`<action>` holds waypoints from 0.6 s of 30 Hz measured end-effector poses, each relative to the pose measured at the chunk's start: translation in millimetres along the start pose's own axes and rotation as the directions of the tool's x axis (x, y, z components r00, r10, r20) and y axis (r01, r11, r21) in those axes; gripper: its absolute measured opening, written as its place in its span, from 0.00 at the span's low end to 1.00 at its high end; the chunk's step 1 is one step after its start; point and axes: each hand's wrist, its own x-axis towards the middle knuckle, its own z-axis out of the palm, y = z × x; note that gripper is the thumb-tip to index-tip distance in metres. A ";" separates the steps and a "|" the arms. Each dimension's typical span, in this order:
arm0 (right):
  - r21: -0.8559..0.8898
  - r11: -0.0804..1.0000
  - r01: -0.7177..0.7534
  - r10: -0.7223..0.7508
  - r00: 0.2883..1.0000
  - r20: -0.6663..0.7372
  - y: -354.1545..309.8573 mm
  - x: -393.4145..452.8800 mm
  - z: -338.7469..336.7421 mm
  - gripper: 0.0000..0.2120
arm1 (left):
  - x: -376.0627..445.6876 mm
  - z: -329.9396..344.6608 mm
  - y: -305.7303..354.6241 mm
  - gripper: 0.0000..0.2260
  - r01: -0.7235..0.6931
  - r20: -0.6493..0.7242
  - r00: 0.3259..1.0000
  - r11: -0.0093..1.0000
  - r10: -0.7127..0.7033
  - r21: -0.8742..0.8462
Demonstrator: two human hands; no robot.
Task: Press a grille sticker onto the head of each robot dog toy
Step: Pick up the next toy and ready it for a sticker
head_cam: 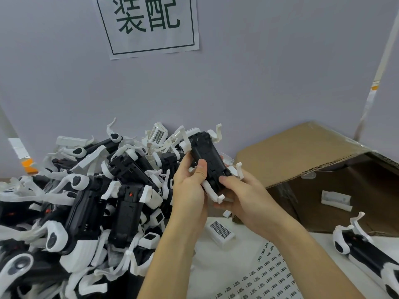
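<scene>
Both hands [190, 186] [244, 197] in closed grip around robot dog toy [207, 160] — probably light, stiff plastic; thin legs fragile, better held by body.

A white counter [207, 262] carries everything here. A tangled heap of black-and-white robot dog toys [86, 201] covers its left side, up against the wall. A sticker sheet [265, 279] lies flat near the front, with a loose white head piece [220, 231] just beyond it. An open cardboard box [323, 180], apparently lying on its side, sits at the right, and one separate dog toy [367, 253] lies before it.
</scene>
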 end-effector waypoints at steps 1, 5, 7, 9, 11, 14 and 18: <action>0.017 1.000 -0.003 0.003 1.000 -0.001 -0.1 -0.1 0.4 0.10 | 0.2 0.1 -0.2 0.12 0.001 -0.007 1.000 1.000 -0.001 0.001; 0.015 1.000 -0.020 0.020 0.999 0.045 -2.7 -1.4 -2.7 0.12 | -0.4 0.3 0.4 0.12 0.012 -0.012 1.000 1.000 -0.013 -0.015; 0.000 1.000 -0.021 0.021 0.998 0.067 -3.8 -2.0 -4.2 0.14 | -0.3 -0.1 0.4 0.12 0.010 -0.008 1.000 1.000 -0.010 -0.012; -0.037 0.999 -0.015 0.017 0.998 0.058 -3.9 -2.1 -3.8 0.14 | -0.3 -0.1 0.0 0.12 0.007 -0.001 1.000 1.000 -0.007 -0.016; -0.082 0.997 -0.005 0.007 1.000 0.023 -3.4 -1.9 -2.1 0.11 | -0.2 0.1 -0.3 0.12 0.004 0.000 1.000 1.000 -0.004 -0.009; -0.126 0.992 -0.004 -0.001 0.999 -0.039 -2.5 -0.7 -1.8 0.09 | 0.7 0.3 -1.4 0.12 -0.007 -0.001 1.000 1.000 0.007 0.026; -0.102 0.993 -0.052 0.052 0.999 -0.001 -5.4 -2.6 -3.9 0.10 | 1.8 -1.5 -1.8 0.12 -0.030 0.000 1.000 0.998 0.030 0.058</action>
